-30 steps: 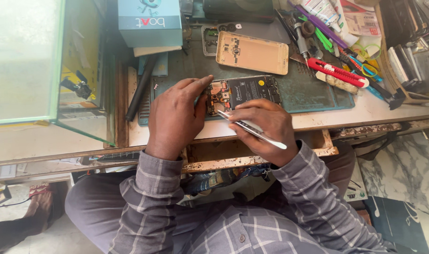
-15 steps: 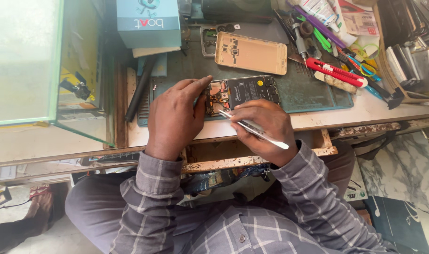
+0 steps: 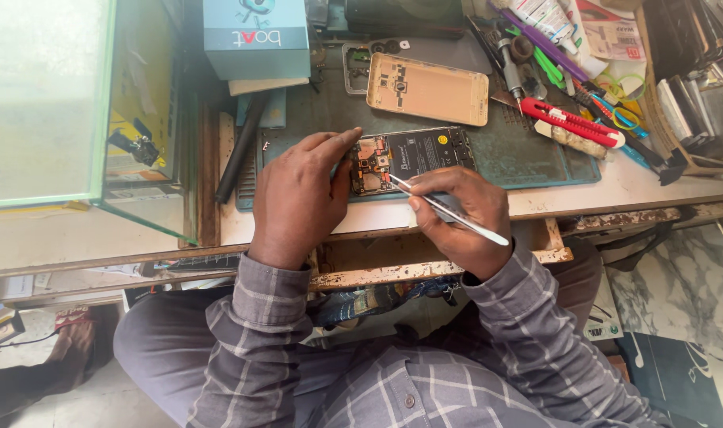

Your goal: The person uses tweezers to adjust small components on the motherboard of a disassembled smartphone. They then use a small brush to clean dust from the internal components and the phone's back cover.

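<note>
**Tweezer work on an opened phone**

Cluttered repair table (image 3: pixel 663 186), dark green work mat (image 3: pixel 528 154) on top, glass case at the person's left.

- Opened black smartphone with exposed circuit board and battery (image 3: pixel 413 158) lies flat on the mat's near edge, between both hands.
- Left hand (image 3: pixel 298 198) rests palm-down over the phone's left end, fingers curled, thumb and forefinger bracing the board end.
- Right hand (image 3: pixel 457 214) pinches slim silver metal tweezers (image 3: pixel 449 210) pen-style; the tips meet the orange board area. Whether they grip a part is too small to tell.
- Gold-coloured plastic back cover (image 3: pixel 427 89) lies just beyond the phone, apart from it.
- Red-handled utility cutter (image 3: pixel 571 121) lies to the right, among other tools.

Judgement: 1 hand should pin the phone firmly while the tweezers work at a shallow angle, lightly, to avoid slipping onto the battery.
</note>
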